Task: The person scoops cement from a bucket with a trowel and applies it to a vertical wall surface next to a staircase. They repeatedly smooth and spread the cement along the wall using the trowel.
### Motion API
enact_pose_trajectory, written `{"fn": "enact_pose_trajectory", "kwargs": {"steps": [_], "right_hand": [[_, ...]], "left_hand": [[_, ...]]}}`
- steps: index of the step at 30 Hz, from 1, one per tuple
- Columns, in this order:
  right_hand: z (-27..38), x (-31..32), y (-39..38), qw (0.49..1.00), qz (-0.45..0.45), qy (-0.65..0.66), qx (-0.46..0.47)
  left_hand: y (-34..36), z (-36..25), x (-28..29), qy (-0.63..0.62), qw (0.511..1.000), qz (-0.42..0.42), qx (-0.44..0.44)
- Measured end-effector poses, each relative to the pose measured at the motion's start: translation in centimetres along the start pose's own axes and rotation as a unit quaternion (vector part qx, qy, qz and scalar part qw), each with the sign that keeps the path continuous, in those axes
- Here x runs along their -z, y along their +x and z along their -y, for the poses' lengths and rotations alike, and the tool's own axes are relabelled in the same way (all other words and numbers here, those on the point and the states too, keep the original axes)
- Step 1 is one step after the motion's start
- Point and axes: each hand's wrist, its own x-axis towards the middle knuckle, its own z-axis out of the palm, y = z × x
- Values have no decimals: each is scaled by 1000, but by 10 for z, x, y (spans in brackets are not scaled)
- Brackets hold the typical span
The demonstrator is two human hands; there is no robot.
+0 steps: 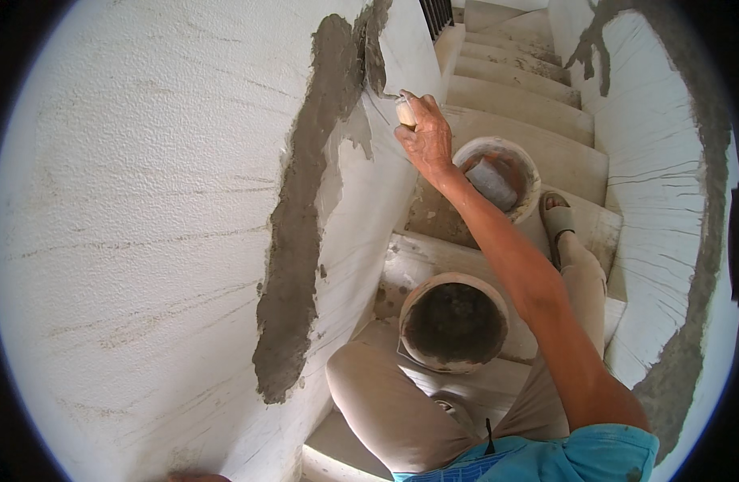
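Note:
My right hand [428,138] is closed around the pale handle of a trowel [406,113]. The trowel's thin blade lies against the left wall, at the edge of a long strip of wet grey mortar [293,233]. My arm reaches up and forward over the stairs to it. Smears of thinner mortar show on the wall just below the blade. At the bottom left rim, a small skin-coloured bit of what looks like my left hand [198,477] shows by the wall; its fingers are hidden.
A bucket of dark mortar [455,323] stands on a stair by my knee. One step higher, another bucket [532,173] holds a grey block-shaped thing [491,183]. Concrete stairs [522,100] climb ahead. My sandalled foot [556,217] rests beside the upper bucket. The right wall [655,153] also bears mortar.

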Motion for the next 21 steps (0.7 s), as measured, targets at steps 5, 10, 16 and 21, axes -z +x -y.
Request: {"fn": "enact_pose_trajectory", "kwargs": {"steps": [5, 10, 16, 21], "right_hand": [[-3, -2, -20, 999, 33, 21, 21], [-1, 18, -51, 995, 80, 55, 26], [-4, 8, -23, 999, 28, 10, 13], [6, 3, -32, 999, 39, 2, 34]], "left_hand": [[-5, 5, 3, 21, 999, 17, 19], [-6, 7, 2, 35, 999, 19, 34], [-3, 2, 1, 35, 999, 18, 26], [-3, 4, 3, 30, 999, 24, 19]]}}
